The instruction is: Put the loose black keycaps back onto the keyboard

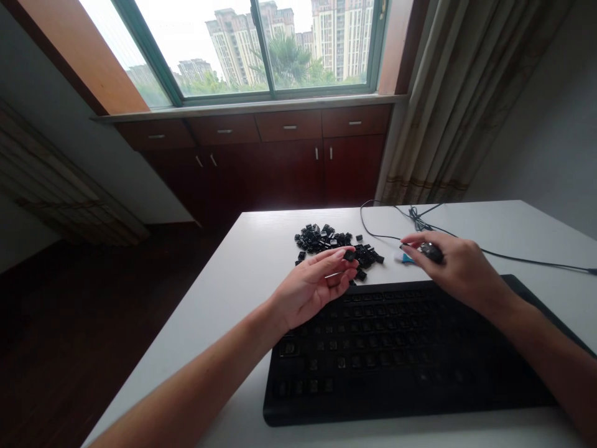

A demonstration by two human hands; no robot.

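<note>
A small black keycap [349, 255] is pinched between the thumb and index finger of my left hand [317, 280]. This hand is raised over the far left edge of a black keyboard [298, 398] whose keycaps are off, so its bare key sockets show. My right hand [459, 264] is above the keyboard's far right side, curled around a black, rounded object [431, 252] whose kind I cannot make out. Something small and dark shows at its thumb and index fingertips. Just below them a bit of blue [405, 258] is visible, partly hidden. Behind my left hand lies a loose pile of black keycaps [321, 238].
The keyboard rests on a white table [205, 298]. A black cable [527, 258], bunched near the far edge, runs across the right side. Past the table stand dark red cabinets [275, 171] beneath a window, with curtains [429, 124] on either side.
</note>
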